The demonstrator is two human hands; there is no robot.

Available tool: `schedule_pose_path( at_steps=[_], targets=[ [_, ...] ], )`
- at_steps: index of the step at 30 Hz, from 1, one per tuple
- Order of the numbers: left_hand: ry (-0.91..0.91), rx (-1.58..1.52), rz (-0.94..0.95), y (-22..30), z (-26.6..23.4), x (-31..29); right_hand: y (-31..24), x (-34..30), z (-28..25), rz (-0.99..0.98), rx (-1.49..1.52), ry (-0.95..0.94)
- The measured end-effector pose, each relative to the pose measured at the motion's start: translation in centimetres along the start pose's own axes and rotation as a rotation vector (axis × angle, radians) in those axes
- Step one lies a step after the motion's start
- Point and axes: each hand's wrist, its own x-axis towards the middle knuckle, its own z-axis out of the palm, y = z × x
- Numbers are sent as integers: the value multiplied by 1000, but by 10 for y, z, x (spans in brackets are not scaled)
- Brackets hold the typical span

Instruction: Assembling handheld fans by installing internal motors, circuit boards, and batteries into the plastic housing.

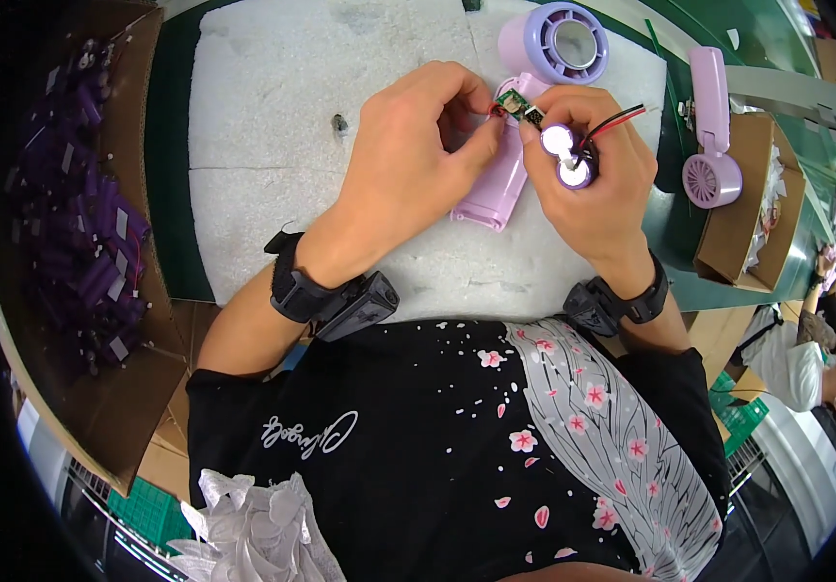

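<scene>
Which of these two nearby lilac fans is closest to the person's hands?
The fan on the white foam, partly hidden by the left hand and right hand. The other fan is off the foam, farther right, beside the cardboard box.

Bright, cool, fairly even light, apparently from above; white foam sheet (273,107) palest area, grain readable; hard glare on round ends of battery cells (575,175); purple cells (98,242) at left dim, shadowed inside cardboard box (154,126); black shirt (399,407) shows little fold detail; centre reasonably sharp; straight edges bow outward; co-worker (796,373) near right rim stretched, soft; corners black
</scene>
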Motion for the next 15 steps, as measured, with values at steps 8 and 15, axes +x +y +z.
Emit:
schedule_pose_path(
  at_steps=[8,15],
  targets=[
    [-9,51,3,2,1,2,2,-1,2,48,36,-3],
    [1,7,-86,0,1,-1,-1,-2,1,125,12,23]
  ],
)
